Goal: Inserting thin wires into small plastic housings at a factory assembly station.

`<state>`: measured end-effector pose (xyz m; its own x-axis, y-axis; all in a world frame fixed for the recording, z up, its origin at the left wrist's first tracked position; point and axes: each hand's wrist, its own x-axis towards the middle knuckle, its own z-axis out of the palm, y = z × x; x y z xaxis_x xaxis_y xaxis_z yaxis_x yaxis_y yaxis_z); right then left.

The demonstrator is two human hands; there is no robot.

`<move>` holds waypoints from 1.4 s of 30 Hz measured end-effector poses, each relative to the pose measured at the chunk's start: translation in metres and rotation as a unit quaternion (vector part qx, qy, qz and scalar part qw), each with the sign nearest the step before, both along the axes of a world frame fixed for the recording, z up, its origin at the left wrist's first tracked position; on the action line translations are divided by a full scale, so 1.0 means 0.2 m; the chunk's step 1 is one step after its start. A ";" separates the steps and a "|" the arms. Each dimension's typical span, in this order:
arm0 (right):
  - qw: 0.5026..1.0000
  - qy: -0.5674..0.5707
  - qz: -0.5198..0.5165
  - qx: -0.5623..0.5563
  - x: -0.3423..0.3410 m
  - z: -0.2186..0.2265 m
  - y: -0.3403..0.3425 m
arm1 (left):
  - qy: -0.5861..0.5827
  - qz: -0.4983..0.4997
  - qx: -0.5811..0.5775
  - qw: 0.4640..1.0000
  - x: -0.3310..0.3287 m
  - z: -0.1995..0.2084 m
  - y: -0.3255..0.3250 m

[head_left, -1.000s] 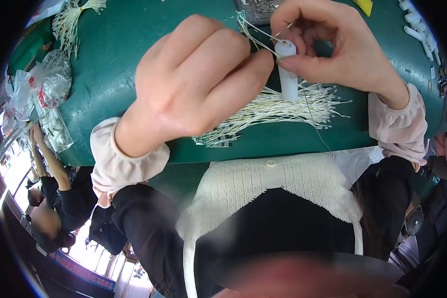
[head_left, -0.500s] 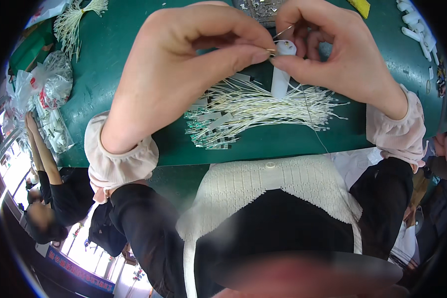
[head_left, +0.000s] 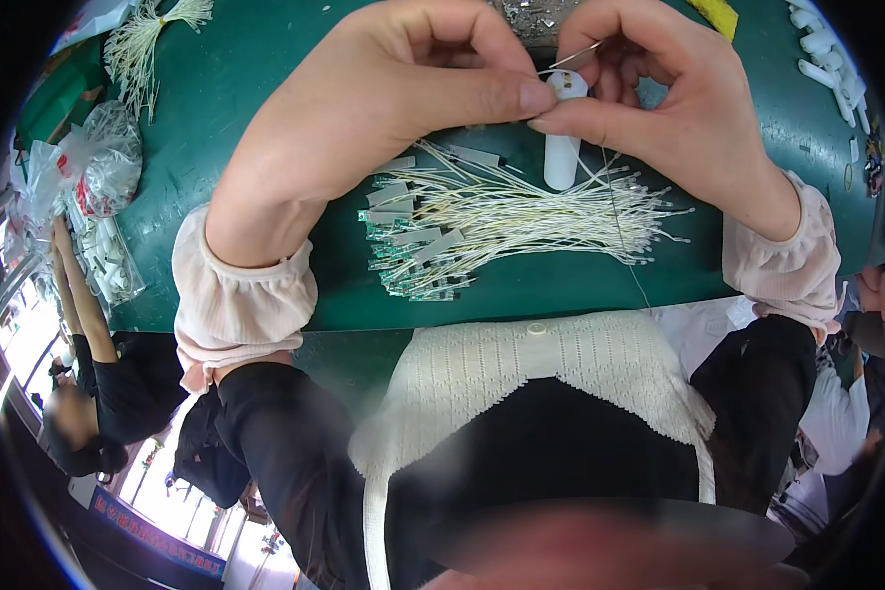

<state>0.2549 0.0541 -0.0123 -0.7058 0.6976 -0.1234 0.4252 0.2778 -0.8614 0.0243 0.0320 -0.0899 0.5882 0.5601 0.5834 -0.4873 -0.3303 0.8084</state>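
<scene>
My left hand (head_left: 393, 108) is closed in a pinch, its thumb tip at the upper edge of a small white plastic cylinder (head_left: 560, 162). What the pinch holds is hidden. The cylinder stands roughly upright, with small gold-coloured spots on its top end. My right hand (head_left: 649, 88) is closed on the cylinder, thumb across its front and other fingers curled. A thin metallic strand (head_left: 582, 55) runs from the right fingers toward the cylinder's top. Below the hands lies a bundle of thin white wires (head_left: 531, 221), with small green circuit boards (head_left: 403, 261) at the left ends.
Another bunch of pale wires (head_left: 147, 49) lies at the far left, near clear plastic bags (head_left: 108, 167). More white cylinders (head_left: 826, 49) sit at the far right, with a yellow piece (head_left: 716, 16) beyond my right hand. A co-worker's arms (head_left: 84, 285) reach in at left.
My left thumb has moved right onto the cylinder's upper edge, hiding the gold-coloured tip seen in the pinch before. The cylinder has shifted slightly right and up. The wire bundle's left end has shifted slightly.
</scene>
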 end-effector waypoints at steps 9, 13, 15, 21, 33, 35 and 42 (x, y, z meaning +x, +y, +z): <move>0.998 -0.005 0.024 0.054 0.00 0.00 0.01 | 0.101 0.063 -0.577 0.808 0.01 0.21 -0.16; 0.999 0.000 0.014 0.029 0.00 0.00 0.02 | 0.090 0.067 -0.582 0.806 0.02 0.19 -0.15; 0.999 -0.005 0.027 0.041 0.00 0.01 0.03 | 0.055 0.063 -0.587 0.805 0.01 0.16 -0.14; 0.995 0.100 -0.004 -0.007 0.07 -0.08 0.09 | 0.001 0.068 -0.606 0.792 0.00 0.17 -0.09; 0.774 0.594 0.219 -0.030 -0.09 -0.32 0.19 | -0.021 0.100 -0.592 0.800 0.00 0.19 -0.04; 0.988 0.095 -0.052 -0.107 -0.01 -0.06 0.06 | -0.023 0.105 -0.590 0.800 -0.02 0.19 -0.06; 0.988 0.115 -0.051 -0.088 -0.02 -0.04 0.05 | -0.026 0.103 -0.575 0.811 -0.02 0.21 -0.05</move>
